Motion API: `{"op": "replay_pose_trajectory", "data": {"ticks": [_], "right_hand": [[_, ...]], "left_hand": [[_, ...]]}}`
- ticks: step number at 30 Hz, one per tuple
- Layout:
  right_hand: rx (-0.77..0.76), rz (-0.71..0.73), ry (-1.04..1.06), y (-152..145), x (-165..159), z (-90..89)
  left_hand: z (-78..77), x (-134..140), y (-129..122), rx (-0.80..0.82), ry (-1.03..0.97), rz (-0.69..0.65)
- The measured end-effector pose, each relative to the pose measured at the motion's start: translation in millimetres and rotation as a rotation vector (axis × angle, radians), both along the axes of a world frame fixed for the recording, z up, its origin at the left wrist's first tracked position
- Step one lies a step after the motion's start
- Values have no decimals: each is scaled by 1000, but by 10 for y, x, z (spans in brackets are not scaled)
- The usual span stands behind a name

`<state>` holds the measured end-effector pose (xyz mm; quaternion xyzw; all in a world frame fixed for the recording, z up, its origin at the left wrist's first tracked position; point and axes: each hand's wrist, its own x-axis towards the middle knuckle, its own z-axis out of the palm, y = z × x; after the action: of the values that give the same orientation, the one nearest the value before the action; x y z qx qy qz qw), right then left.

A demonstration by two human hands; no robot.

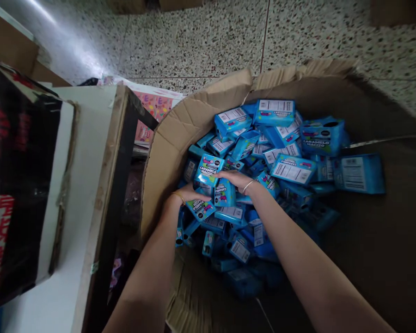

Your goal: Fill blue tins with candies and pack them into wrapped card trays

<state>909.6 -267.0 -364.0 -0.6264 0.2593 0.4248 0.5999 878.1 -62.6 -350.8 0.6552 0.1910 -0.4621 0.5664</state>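
Note:
Inside a big cardboard bin (166, 134) lies a heap of blue candy boxes printed "Caramelo Macizo". Both of my arms reach down into it. My right hand (235, 178), with a thin bracelet at the wrist, has its fingertips on the right edge of a blue candy box (208, 169) whose front faces up. From the lower left, my left hand (188, 192) grips the same box; its fingers are partly hidden beneath it. Another blue candy box (224, 193) sits between the hands, and a tilted one (201, 209) lies just under my left thumb.
To the left stands a white-topped table (86, 152) with a dark, plastic-wrapped box (21, 175) on it. Pink printed sheets (152, 108) lie behind the bin. Speckled floor tiles (194, 44) stretch beyond, and the bin's torn rim curves around my arms.

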Motion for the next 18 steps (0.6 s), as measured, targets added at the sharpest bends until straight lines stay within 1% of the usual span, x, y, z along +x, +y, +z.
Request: {"op": "replay_pose_trajectory", "data": {"ticks": [2, 3, 5, 7, 8, 9, 10, 11, 12, 13, 15, 16, 17, 18], "right_hand": [[79, 31, 127, -76, -78, 24], [104, 24, 168, -122, -141, 40], [130, -12, 194, -228, -324, 88], [154, -27, 219, -348, -577, 174], [163, -38, 229, -414, -721, 241], [178, -55, 235, -484, -871, 329], [192, -83, 233, -556, -1024, 443], [200, -120, 222, -626, -1178, 584], [197, -159, 206, -687, -1332, 753], [173, -197, 185, -730, -1483, 951], [73, -256, 142, -727, -1774, 1415], [29, -273, 106, -663, -1910, 1668], [29, -258, 64, -549, -2038, 1925], [92, -199, 15, -385, -2156, 2176]], "left_hand": [[-41, -144, -103, 3, -19, 58], [-65, -230, -159, -6, -26, 92], [-108, -433, -278, -17, -44, 158], [-110, -654, -405, -7, -68, 199], [-77, -756, -470, -2, -80, 195], [-13, -846, -534, -3, -94, 174], [91, -921, -594, -13, -121, 143], [238, -986, -646, -27, -167, 104], [429, -1049, -683, -38, -236, 64], [661, -1119, -697, -43, -319, 27], [1222, -1326, -623, -21, -490, -10], [1528, -1479, -522, 7, -549, -14], [1834, -1667, -378, 37, -575, 4], [2129, -1885, -196, 87, -579, 31]]}}
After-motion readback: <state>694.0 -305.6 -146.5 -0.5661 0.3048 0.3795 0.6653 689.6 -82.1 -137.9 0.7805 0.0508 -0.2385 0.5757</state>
